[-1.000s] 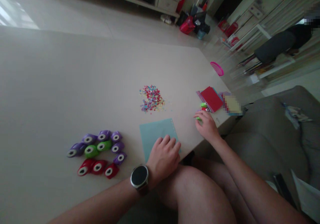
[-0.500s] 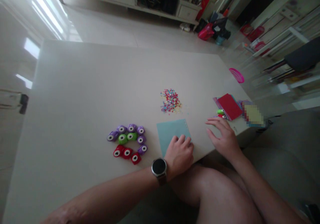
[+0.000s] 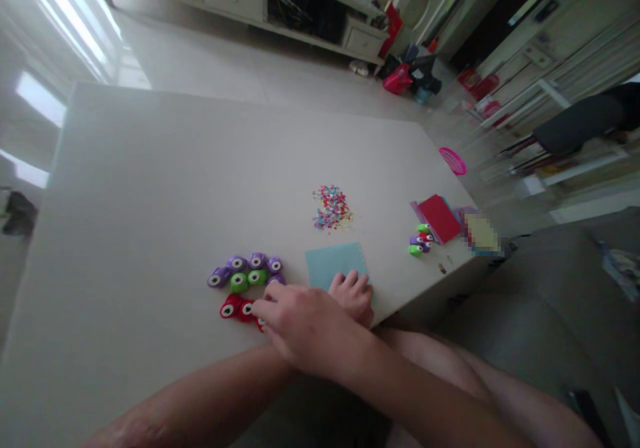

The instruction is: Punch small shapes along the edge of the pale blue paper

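R hand (image 3: 305,325) crosses over L, fingers spread loose, tips touching red punches (image 3: 235,309) on bench (image 3: 150,188). L hand (image 3: 353,295) flat, released, on blue paper (image 3: 333,265).

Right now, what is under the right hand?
The right hand crosses over the left hand, which rests on the blue paper. Its fingers reach the punches, hiding some red and purple ones.

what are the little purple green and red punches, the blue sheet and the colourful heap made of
The craft punches look like moulded plastic: glossy, solid-coloured rounded shells with a white ring on top. The light blue sheet seems to be matte paper or thin card, lying flat with crisp edges under the left hand. The confetti heap is probably punched paper bits, too small to be sure. The right hand reaches the punches.
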A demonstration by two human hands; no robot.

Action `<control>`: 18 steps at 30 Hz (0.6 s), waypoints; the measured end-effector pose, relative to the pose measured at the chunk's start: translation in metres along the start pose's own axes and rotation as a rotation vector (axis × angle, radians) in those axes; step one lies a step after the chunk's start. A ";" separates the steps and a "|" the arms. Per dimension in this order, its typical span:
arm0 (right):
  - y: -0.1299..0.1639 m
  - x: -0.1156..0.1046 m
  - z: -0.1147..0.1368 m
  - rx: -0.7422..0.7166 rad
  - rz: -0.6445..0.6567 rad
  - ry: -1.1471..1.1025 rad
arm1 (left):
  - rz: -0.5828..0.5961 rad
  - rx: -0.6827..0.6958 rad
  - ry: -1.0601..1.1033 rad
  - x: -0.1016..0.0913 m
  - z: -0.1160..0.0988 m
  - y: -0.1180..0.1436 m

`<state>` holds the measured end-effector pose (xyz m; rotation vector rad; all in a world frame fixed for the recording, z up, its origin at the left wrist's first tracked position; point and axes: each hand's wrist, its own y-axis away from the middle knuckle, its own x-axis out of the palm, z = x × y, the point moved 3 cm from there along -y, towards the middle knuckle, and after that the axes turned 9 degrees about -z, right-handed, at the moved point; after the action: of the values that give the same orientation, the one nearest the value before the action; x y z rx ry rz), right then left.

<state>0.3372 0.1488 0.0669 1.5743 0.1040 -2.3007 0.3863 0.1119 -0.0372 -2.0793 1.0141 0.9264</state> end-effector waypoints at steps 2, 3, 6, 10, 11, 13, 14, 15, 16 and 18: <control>0.001 0.018 -0.003 -0.060 -0.029 0.020 | 0.020 0.020 0.009 0.000 0.001 -0.003; 0.002 0.023 -0.003 -0.084 -0.039 0.035 | 0.029 0.022 0.009 0.000 0.001 -0.004; 0.001 0.027 -0.001 -0.104 -0.037 0.066 | 0.042 0.010 -0.001 -0.002 0.001 -0.005; -0.006 0.024 0.000 -0.074 0.011 0.055 | 0.052 -0.013 -0.012 -0.003 0.003 -0.004; -0.007 0.024 -0.002 -0.072 0.015 0.050 | 0.056 -0.017 -0.014 -0.002 0.004 -0.004; -0.008 0.027 -0.005 -0.085 0.013 0.042 | 0.068 -0.018 -0.019 -0.001 0.005 -0.005; -0.008 0.029 -0.007 -0.095 0.012 0.037 | 0.074 -0.018 -0.019 -0.001 0.006 -0.006; -0.008 0.031 -0.009 -0.104 0.017 0.030 | 0.080 -0.017 -0.018 -0.001 0.006 -0.006; -0.008 0.033 -0.010 -0.106 0.024 0.022 | 0.086 -0.018 -0.016 -0.001 0.006 -0.006; -0.008 0.037 -0.011 -0.104 0.042 0.009 | 0.091 -0.026 -0.011 -0.003 0.007 -0.007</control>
<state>0.3324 0.1498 0.0277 1.5209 0.1886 -2.2189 0.3885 0.1214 -0.0372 -2.0613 1.1042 1.0009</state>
